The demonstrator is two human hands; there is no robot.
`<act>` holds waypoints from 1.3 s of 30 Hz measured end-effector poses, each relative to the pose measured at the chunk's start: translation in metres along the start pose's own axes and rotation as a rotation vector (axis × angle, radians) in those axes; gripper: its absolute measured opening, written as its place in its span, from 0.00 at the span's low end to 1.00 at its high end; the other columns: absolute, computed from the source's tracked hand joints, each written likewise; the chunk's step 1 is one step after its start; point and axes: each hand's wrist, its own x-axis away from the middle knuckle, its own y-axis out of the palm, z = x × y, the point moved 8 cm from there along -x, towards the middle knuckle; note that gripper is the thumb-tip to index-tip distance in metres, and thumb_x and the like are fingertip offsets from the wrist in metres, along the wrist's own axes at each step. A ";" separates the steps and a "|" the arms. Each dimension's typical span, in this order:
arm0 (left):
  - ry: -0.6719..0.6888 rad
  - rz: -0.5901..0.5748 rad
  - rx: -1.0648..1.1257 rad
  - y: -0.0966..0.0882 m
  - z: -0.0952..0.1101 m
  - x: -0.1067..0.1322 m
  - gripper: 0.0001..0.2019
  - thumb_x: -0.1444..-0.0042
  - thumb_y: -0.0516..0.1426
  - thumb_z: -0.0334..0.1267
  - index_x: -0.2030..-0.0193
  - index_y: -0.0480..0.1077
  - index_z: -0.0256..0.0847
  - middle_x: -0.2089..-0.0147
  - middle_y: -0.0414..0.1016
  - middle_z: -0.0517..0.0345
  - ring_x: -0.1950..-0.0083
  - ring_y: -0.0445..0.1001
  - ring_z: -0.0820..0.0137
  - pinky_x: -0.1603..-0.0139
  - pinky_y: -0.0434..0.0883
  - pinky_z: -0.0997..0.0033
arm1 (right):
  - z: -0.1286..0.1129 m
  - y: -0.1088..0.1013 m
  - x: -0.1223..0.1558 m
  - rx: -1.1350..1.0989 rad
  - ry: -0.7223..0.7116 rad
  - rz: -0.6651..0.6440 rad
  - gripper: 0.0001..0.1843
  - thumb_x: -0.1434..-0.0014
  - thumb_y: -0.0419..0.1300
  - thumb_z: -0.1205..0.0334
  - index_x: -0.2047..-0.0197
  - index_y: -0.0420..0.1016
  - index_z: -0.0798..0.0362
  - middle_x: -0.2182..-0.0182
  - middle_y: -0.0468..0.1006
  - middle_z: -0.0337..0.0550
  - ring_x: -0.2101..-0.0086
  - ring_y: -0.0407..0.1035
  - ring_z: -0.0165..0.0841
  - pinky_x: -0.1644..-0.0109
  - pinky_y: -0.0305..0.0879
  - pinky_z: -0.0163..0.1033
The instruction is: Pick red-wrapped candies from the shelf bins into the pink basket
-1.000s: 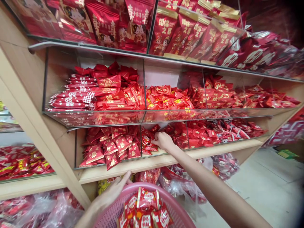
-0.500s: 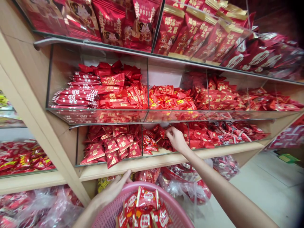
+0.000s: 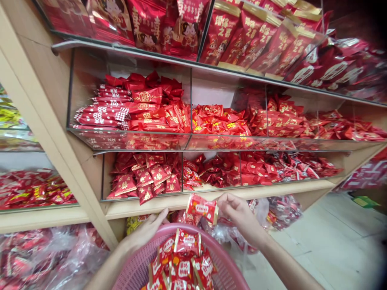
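Observation:
My right hand (image 3: pixel 237 217) pinches the end of a red candy packet (image 3: pixel 202 208) with gold edges, held just above the rim of a pink plastic basket (image 3: pixel 229 262). Inside the basket lie several similar red candy packets (image 3: pixel 183 268). My left hand (image 3: pixel 148 229) holds the basket at its upper left rim, fingers long and partly hidden behind it. Behind my hands, the lowest shelf bin (image 3: pixel 211 191) contains small dark red and bright red wrapped sweets (image 3: pixel 216 171).
Clear dividers split the shelves into bins of red packets (image 3: pixel 155 175). A wooden shelf edge (image 3: pixel 169 205) runs above the basket. Plastic bags of sweets (image 3: pixel 284 213) stand below it, right of the basket. A wooden post (image 3: pixel 57 121) rises on the left.
My right hand has come out of the lowest shelf bin, down and towards the basket, with a red candy packet now visible in its fingers. My left hand stays by the basket rim.

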 end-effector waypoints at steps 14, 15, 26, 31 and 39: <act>0.582 0.196 -0.599 0.010 0.038 0.037 0.39 0.46 0.52 0.32 0.31 0.38 0.57 0.38 0.66 0.60 0.50 0.75 0.67 0.53 0.73 0.70 | 0.084 0.046 0.024 -0.316 0.249 0.036 0.13 0.50 0.64 0.59 0.76 0.65 0.54 0.81 0.69 0.34 0.79 0.62 0.25 0.72 0.64 0.33; 0.628 0.219 -0.664 0.011 0.041 0.039 0.38 0.46 0.51 0.32 0.31 0.39 0.57 0.38 0.66 0.60 0.50 0.75 0.66 0.52 0.73 0.69 | 0.084 0.045 0.024 -0.319 0.253 0.040 0.12 0.51 0.64 0.59 0.76 0.65 0.54 0.81 0.69 0.34 0.79 0.62 0.25 0.72 0.64 0.33; 1.160 0.411 -0.957 0.026 0.081 0.072 0.13 0.36 0.48 0.36 0.48 0.68 0.39 0.54 0.77 0.53 0.57 0.77 0.70 0.59 0.75 0.71 | 0.093 0.041 0.027 -0.463 0.317 0.041 0.14 0.52 0.68 0.58 0.74 0.66 0.54 0.80 0.70 0.33 0.78 0.68 0.26 0.71 0.66 0.31; 0.857 0.207 -0.602 0.024 0.075 0.055 0.13 0.35 0.46 0.38 0.65 0.69 0.39 0.70 0.70 0.60 0.70 0.69 0.75 0.67 0.68 0.77 | 0.095 0.041 0.028 -0.343 0.289 0.001 0.19 0.46 0.63 0.49 0.71 0.69 0.57 0.74 0.77 0.44 0.76 0.72 0.30 0.72 0.65 0.32; 0.352 -0.112 0.036 0.036 0.061 0.046 0.17 0.39 0.48 0.50 0.64 0.70 0.40 0.67 0.71 0.61 0.66 0.67 0.73 0.66 0.68 0.75 | 0.089 0.040 0.031 -0.244 0.271 0.017 0.23 0.47 0.62 0.43 0.72 0.69 0.56 0.76 0.77 0.43 0.76 0.73 0.31 0.71 0.67 0.33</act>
